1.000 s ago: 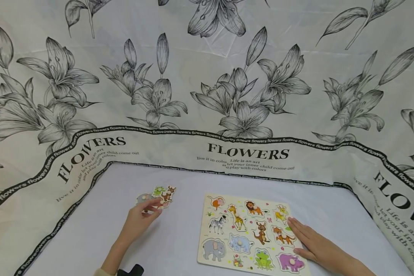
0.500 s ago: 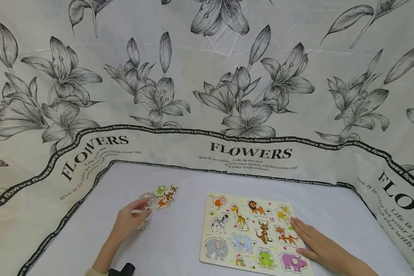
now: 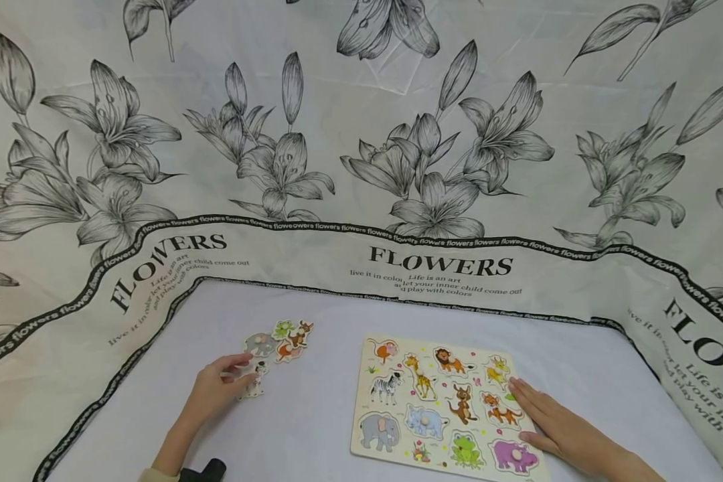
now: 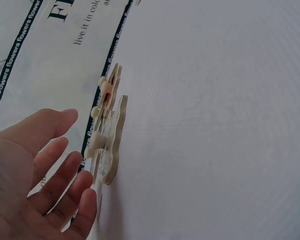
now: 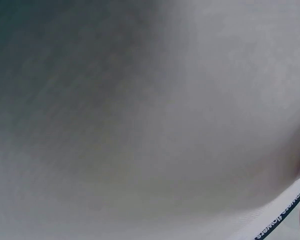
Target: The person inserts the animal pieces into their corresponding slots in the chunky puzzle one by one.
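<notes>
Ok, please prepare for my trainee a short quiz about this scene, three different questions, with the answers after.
1. True or false: the right hand rests at the edge of the puzzle board.
2. Which of these lies closest to the left hand?
a) loose frog piece
b) loose zebra piece
c) loose kangaroo piece
3. Fill in: in the left wrist view, small rounded ____ stick out from the faces of the loose pieces.

Key: 1. True. 2. b. 3. Knobs.
</notes>
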Available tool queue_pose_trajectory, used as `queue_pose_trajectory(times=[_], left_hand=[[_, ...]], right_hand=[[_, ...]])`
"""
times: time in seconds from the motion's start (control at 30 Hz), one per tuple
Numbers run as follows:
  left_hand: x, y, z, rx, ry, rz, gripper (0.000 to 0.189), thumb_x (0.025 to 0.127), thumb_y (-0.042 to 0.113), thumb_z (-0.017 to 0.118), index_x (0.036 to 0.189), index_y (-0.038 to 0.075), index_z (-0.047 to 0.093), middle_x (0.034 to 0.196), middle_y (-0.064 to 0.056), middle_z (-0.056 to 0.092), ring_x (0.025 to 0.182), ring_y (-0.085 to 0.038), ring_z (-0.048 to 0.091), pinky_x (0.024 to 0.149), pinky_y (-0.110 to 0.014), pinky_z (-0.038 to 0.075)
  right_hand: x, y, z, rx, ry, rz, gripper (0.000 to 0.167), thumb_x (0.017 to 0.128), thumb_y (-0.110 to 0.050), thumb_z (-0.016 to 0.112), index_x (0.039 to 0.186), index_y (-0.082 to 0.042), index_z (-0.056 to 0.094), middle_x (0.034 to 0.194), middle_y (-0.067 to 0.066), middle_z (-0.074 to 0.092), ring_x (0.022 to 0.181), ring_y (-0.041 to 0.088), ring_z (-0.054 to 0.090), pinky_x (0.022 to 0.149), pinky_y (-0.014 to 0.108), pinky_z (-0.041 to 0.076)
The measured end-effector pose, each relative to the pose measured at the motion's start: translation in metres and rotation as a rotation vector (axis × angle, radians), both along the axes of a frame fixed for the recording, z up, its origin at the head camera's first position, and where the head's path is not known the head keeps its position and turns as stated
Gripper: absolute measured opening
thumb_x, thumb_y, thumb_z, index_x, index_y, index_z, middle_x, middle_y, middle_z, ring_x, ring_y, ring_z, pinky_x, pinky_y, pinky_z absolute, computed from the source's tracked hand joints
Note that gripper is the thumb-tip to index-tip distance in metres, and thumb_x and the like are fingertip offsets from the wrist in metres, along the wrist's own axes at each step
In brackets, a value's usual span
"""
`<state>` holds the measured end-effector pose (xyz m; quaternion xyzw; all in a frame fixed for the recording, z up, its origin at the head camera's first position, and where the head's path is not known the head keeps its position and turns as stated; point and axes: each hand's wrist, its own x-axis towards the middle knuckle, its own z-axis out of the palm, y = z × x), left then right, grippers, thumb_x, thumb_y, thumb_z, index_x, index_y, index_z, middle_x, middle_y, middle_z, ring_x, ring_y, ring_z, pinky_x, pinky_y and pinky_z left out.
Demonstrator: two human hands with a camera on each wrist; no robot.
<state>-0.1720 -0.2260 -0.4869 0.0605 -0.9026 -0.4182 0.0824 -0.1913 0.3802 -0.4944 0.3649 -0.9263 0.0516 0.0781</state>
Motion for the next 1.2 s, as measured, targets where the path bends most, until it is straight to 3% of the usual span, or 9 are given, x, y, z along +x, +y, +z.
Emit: queue_pose_trajectory(times=[0.17,0.33,0.8,0.97,1.2], left_hand=[[-0.0019,-0.0062,-0.0043,0.011,0.017,-0.026,0.039,0.081,0.019,0.077,0.116,0.005,0.067,0.108,-0.010,0.070,0.088,-0.012,0.061,0.078,-0.022,0.052],[-0.0040,-0.0081,-0.0061,0.013,0.013,-0.033,0.037,0.079,0.018,0.078,0.112,0.004,0.069,0.103,-0.009,0.071,0.082,-0.007,0.058,0.075,-0.020,0.052],[-0.0097,-0.0082,-0.0095,-0.057,-0.016,-0.025,0.034,0.078,0.018,0.079,0.107,0.002,0.071,0.095,-0.007,0.072,0.077,-0.008,0.056,0.067,-0.019,0.047],[-0.0080,-0.0063,-0.0071,-0.085,-0.032,-0.016,0.027,0.078,0.017,0.078,0.101,0.003,0.072,0.092,-0.006,0.071,0.077,-0.010,0.055,0.066,-0.020,0.046],[-0.0053,-0.0024,-0.0056,-0.126,-0.016,-0.007,0.018,0.079,0.015,0.077,0.094,0.006,0.074,0.088,-0.004,0.069,0.076,-0.011,0.054,0.065,-0.021,0.045]], right_hand=[[-0.0001,-0.0002,0.0003,-0.003,-0.013,-0.006,0.071,0.094,-0.037,0.059,0.149,-0.003,0.029,0.161,-0.016,0.002,0.140,-0.016,-0.011,0.106,0.000,-0.008],[0.0000,-0.0003,-0.0005,-0.013,-0.016,-0.016,0.071,0.093,-0.038,0.059,0.148,-0.003,0.031,0.162,-0.009,0.012,0.140,-0.016,-0.009,0.106,0.000,-0.007],[-0.0020,0.0009,-0.0015,-0.013,-0.045,-0.022,0.072,0.094,-0.039,0.058,0.149,-0.003,0.030,0.162,-0.009,0.012,0.139,-0.018,-0.010,0.105,-0.001,-0.007],[-0.0022,0.0011,-0.0022,-0.009,-0.043,-0.022,0.072,0.094,-0.040,0.058,0.149,-0.003,0.029,0.161,-0.015,0.004,0.139,-0.018,-0.010,0.105,-0.001,-0.008],[-0.0020,0.0011,-0.0036,-0.013,-0.029,-0.031,0.071,0.094,-0.040,0.058,0.148,-0.004,0.031,0.161,-0.014,0.009,0.139,-0.018,-0.009,0.105,-0.001,-0.007]])
